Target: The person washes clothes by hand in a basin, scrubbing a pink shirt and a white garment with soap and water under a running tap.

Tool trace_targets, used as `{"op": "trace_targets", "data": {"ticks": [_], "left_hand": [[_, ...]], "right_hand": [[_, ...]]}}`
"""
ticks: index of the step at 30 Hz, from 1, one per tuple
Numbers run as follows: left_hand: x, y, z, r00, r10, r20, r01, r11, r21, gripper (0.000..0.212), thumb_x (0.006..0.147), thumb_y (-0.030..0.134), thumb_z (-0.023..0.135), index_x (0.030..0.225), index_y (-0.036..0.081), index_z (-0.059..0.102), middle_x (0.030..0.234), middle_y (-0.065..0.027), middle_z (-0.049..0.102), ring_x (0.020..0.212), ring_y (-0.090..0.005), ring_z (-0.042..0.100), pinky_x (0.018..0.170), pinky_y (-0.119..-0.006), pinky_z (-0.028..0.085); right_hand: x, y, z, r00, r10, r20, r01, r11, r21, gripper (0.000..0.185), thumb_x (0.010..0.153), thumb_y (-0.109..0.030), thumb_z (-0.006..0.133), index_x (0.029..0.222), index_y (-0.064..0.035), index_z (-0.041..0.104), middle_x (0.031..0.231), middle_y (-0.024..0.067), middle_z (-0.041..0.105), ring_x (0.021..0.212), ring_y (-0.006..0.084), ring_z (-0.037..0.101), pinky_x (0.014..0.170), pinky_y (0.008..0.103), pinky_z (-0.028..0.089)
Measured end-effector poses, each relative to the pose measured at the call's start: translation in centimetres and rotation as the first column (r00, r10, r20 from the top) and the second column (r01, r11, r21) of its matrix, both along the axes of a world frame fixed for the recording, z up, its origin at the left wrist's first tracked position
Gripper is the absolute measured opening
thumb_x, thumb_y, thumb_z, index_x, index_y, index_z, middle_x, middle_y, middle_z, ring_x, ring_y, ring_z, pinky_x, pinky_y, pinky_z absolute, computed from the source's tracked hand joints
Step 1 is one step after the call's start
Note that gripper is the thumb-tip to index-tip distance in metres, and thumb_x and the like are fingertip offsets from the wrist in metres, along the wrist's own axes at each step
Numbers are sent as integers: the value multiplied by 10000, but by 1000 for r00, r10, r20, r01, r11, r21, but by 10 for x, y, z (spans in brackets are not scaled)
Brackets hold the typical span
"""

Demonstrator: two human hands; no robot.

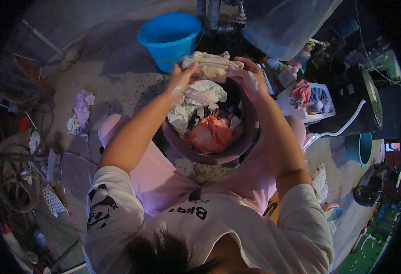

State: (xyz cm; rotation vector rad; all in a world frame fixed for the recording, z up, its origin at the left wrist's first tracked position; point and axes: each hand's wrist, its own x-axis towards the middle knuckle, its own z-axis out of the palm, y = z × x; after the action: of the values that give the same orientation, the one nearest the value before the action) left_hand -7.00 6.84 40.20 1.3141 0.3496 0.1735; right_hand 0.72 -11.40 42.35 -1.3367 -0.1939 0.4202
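Observation:
Between my two hands is a bunched cream-coloured cloth (214,64), raised over the far side of a round purplish basin (209,158). My left hand (181,80) grips its left end, and my right hand (253,78) has hold of the right end. Whitish suds cling to the skin of both hands. Inside the basin lies a heap of laundry: a white cloth (205,92), a coral-red cloth (211,134) towards the near side, and dark pieces along the right. The basin stands on the floor between my knees.
Beyond the basin stands a blue bucket (169,30), near pipes and a tap (241,17). A pink cloth (83,106) lies on the floor to the left. To the right are a white plastic basket (318,117) holding bottles, a white hose (347,125) and a teal bucket (356,149).

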Motion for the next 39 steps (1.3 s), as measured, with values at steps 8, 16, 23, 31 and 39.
{"op": "trace_targets", "data": {"ticks": [8,16,23,31,39], "left_hand": [[3,14,24,971,236,48,-232,970,-74,423,695,94,620,991,32,324,980,-147,458,859,-202,490,674,-313,443],[-2,15,14,997,-49,-59,63,963,261,471,753,150,566,1131,64,299,1050,-129,447,920,-183,465,711,-293,405],[-9,0,2,971,-222,-91,235,810,538,547,713,185,607,1154,81,301,1095,-130,416,1048,-217,383,827,-318,348],[15,-7,-47,949,-179,261,-10,807,591,341,728,141,561,1033,78,422,899,-115,558,855,-226,540,705,-301,416],[0,-16,3,961,-216,174,93,842,532,227,745,-49,422,947,31,487,785,-43,511,742,-102,492,681,-235,399]], "right_hand": [[7,12,1,998,-57,-25,61,986,153,139,734,-53,535,860,-27,483,781,70,536,698,162,538,622,279,460],[21,-10,5,961,-122,-248,211,903,374,147,747,-30,509,890,-50,480,779,76,543,661,174,552,614,313,498],[0,2,8,970,-27,-243,122,915,384,260,715,46,486,973,24,479,807,108,539,733,198,554,678,269,478],[-33,31,5,961,276,14,-275,951,140,275,686,35,552,959,32,516,805,108,555,762,196,559,668,248,450],[-26,26,-12,439,208,874,264,900,-346,207,555,-65,642,724,-49,525,709,87,475,646,292,499,576,346,416]]}}
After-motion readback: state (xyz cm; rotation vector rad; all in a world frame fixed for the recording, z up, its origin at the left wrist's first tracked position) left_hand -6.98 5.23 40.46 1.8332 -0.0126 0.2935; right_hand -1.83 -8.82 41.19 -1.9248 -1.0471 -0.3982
